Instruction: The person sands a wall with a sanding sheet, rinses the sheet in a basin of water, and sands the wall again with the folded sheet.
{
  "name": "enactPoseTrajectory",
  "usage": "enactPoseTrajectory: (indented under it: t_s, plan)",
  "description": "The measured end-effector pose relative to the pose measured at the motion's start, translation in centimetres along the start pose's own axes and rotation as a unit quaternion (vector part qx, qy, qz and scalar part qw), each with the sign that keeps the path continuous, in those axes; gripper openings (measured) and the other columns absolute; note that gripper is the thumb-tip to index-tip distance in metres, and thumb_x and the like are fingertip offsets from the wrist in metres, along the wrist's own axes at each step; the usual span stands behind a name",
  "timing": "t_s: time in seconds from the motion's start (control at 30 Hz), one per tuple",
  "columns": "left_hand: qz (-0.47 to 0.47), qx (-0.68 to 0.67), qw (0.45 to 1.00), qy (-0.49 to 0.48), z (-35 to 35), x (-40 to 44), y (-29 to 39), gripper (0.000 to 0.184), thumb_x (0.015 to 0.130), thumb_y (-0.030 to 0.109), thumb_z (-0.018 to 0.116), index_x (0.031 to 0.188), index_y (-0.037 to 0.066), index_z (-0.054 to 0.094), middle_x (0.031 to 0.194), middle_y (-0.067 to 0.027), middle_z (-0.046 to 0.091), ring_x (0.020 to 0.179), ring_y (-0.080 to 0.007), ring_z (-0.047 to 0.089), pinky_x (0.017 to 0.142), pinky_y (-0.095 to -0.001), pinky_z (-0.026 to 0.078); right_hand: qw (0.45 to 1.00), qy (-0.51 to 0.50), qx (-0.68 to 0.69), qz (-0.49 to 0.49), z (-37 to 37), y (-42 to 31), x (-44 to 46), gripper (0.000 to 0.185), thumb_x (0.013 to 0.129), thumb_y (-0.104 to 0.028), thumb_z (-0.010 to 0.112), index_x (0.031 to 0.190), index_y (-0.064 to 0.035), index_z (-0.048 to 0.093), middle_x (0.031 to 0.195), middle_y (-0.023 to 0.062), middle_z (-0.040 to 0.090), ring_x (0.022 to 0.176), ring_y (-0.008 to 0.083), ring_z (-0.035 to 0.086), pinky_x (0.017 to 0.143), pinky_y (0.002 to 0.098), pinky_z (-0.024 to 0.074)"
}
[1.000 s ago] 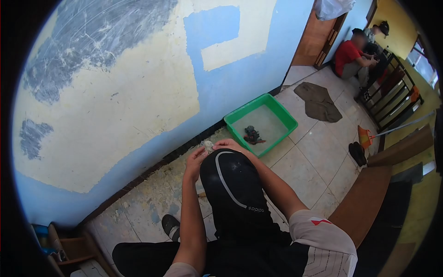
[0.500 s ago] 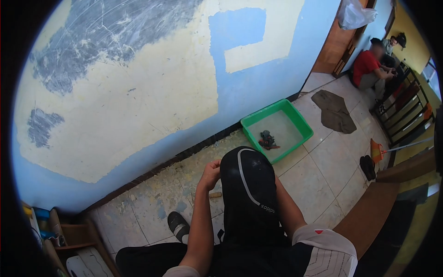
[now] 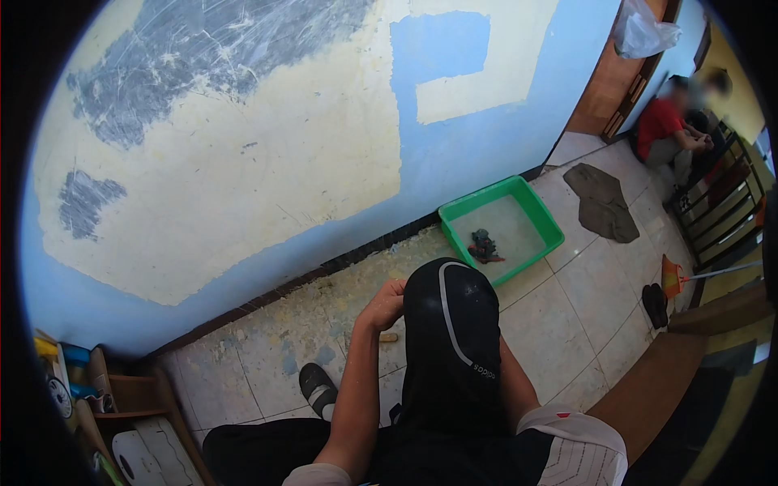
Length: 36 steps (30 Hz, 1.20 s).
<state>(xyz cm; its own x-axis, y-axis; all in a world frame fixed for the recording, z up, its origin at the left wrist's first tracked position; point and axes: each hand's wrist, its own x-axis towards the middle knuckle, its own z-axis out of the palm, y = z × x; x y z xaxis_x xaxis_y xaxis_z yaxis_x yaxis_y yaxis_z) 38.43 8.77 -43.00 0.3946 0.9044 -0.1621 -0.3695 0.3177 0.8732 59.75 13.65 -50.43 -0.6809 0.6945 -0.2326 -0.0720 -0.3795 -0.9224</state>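
Note:
My left hand [image 3: 382, 306] is beside my raised knee in black trousers [image 3: 450, 324]. Its fingers look curled, with the tips hidden behind the knee, so whatever they may hold cannot be seen. Of my right arm only the forearm [image 3: 517, 377] shows; the knee covers that hand. On the floor below my left hand lies a short wooden piece [image 3: 390, 337], like a handle. Past the knee stands a green basin [image 3: 541, 261] of cloudy water with a dark, crumpled cloth [image 3: 484, 245] in it.
Paint flakes [image 3: 279, 340] litter the tiles along the partly scraped wall [image 3: 284, 154]. A brown mat [image 3: 601, 202], dark slippers [image 3: 654, 304] and an orange dustpan [image 3: 672, 277] lie to the right. A wooden shelf [image 3: 134, 397] stands at lower left. A person in red [image 3: 660, 125] sits far back.
The view has turned slightly, so the wall and basin sit further right in it. My left hand stays by the knee, its wrist a little turned.

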Motion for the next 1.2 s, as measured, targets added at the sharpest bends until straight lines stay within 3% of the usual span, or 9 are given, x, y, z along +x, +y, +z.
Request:
enactPoseTrajectory:
  t_s: [0.23, 0.57, 0.77, 0.83, 0.87, 0.93, 1.03, 1.17, 1.2]
  plan:
    - [-0.010, -0.023, 0.996, -0.089, -1.4, -0.6, 0.8, 0.023, 0.092, -0.002, 0.069, 0.113, -0.004, 0.078, 0.105, -0.0070, 0.079, 0.091, -0.0131, 0.073, 0.082, -0.0297, 0.058, 1.000, 0.024, 0.001, -0.017, -0.6, -2.7, 1.9, 0.026, 0.105, -0.023, 0.069, 0.124, -0.0063, 0.071, 0.103, 0.0001, 0.072, 0.088, 0.0083, 0.067, 0.075, 0.0245, 0.0535]
    - [-0.042, -0.001, 0.998, -0.050, -2.0, -1.0, 1.2, 0.026, 0.093, 0.001, 0.071, 0.118, -0.003, 0.079, 0.104, -0.0067, 0.080, 0.091, -0.0121, 0.073, 0.084, -0.0307, 0.060, 0.998, 0.063, 0.008, -0.021, -0.4, -3.6, 0.1, 0.027, 0.105, -0.023, 0.068, 0.126, -0.0064, 0.071, 0.107, 0.0007, 0.072, 0.091, 0.0091, 0.067, 0.077, 0.0249, 0.0539]
    - [-0.056, 0.130, 0.990, -0.023, -1.8, -1.7, 3.2, 0.024, 0.096, 0.005, 0.072, 0.119, -0.002, 0.079, 0.106, -0.0066, 0.080, 0.093, -0.0131, 0.074, 0.088, -0.0330, 0.061, 0.996, 0.077, 0.004, -0.039, 0.2, -5.3, 1.2, 0.028, 0.106, -0.023, 0.067, 0.128, -0.0064, 0.070, 0.109, 0.0011, 0.072, 0.092, 0.0096, 0.067, 0.078, 0.0252, 0.0541]
    - [-0.015, 0.065, 0.995, 0.080, -1.1, -1.6, 3.2, 0.014, 0.098, 0.008, 0.074, 0.107, -0.002, 0.080, 0.099, -0.0050, 0.079, 0.087, -0.0133, 0.074, 0.083, -0.0322, 0.061, 0.996, 0.084, 0.001, -0.043, -0.1, -5.6, 1.1, 0.028, 0.106, -0.023, 0.067, 0.128, -0.0064, 0.070, 0.109, 0.0012, 0.072, 0.093, 0.0098, 0.067, 0.079, 0.0253, 0.0542]
    - [-0.016, 0.062, 0.995, 0.081, -1.6, -1.6, 3.2, 0.014, 0.098, 0.008, 0.074, 0.107, -0.002, 0.080, 0.099, -0.0050, 0.079, 0.087, -0.0133, 0.074, 0.083, -0.0322, 0.061, 0.995, 0.088, -0.001, -0.043, -0.3, -5.6, 0.4, 0.028, 0.106, -0.023, 0.067, 0.128, -0.0064, 0.070, 0.110, 0.0013, 0.072, 0.093, 0.0099, 0.067, 0.079, 0.0253, 0.0542]
    - [0.060, 0.008, 0.983, 0.172, -3.2, -1.9, 3.6, 0.019, 0.102, 0.014, 0.071, 0.113, 0.000, 0.078, 0.105, -0.0076, 0.079, 0.095, -0.0185, 0.076, 0.088, -0.0374, 0.063, 0.995, 0.095, -0.003, -0.036, -0.8, -5.5, -0.7, 0.028, 0.106, -0.023, 0.067, 0.129, -0.0065, 0.070, 0.110, 0.0014, 0.072, 0.093, 0.0101, 0.067, 0.079, 0.0254, 0.0543]
    - [0.125, -0.022, 0.966, 0.226, -4.8, -2.7, 5.1, 0.022, 0.103, 0.015, 0.070, 0.119, 0.001, 0.074, 0.110, -0.0095, 0.078, 0.101, -0.0218, 0.076, 0.093, -0.0407, 0.063, 0.995, 0.095, -0.006, -0.026, -1.6, -5.8, -1.8, 0.029, 0.106, -0.023, 0.066, 0.129, -0.0065, 0.070, 0.112, 0.0016, 0.072, 0.094, 0.0103, 0.067, 0.080, 0.0255, 0.0544]
    - [0.160, -0.076, 0.957, 0.228, -4.8, -3.1, 7.0, 0.024, 0.103, 0.017, 0.071, 0.122, 0.003, 0.073, 0.114, -0.0080, 0.077, 0.105, -0.0197, 0.074, 0.096, -0.0395, 0.061, 0.995, 0.097, -0.013, -0.026, -4.3, -9.3, 0.2, 0.029, 0.106, -0.023, 0.066, 0.130, -0.0065, 0.070, 0.113, 0.0019, 0.072, 0.095, 0.0107, 0.067, 0.080, 0.0257, 0.0545]
    - [0.175, -0.094, 0.954, 0.225, -4.7, -3.2, 7.4, 0.024, 0.103, 0.017, 0.071, 0.123, 0.004, 0.073, 0.115, -0.0077, 0.076, 0.106, -0.0201, 0.074, 0.096, -0.0400, 0.060, 0.992, 0.059, -0.107, -0.026, -2.8, -12.5, 0.6, 0.032, 0.107, -0.026, 0.065, 0.133, -0.0080, 0.069, 0.115, 0.0018, 0.071, 0.096, 0.0108, 0.065, 0.082, 0.0266, 0.0539]
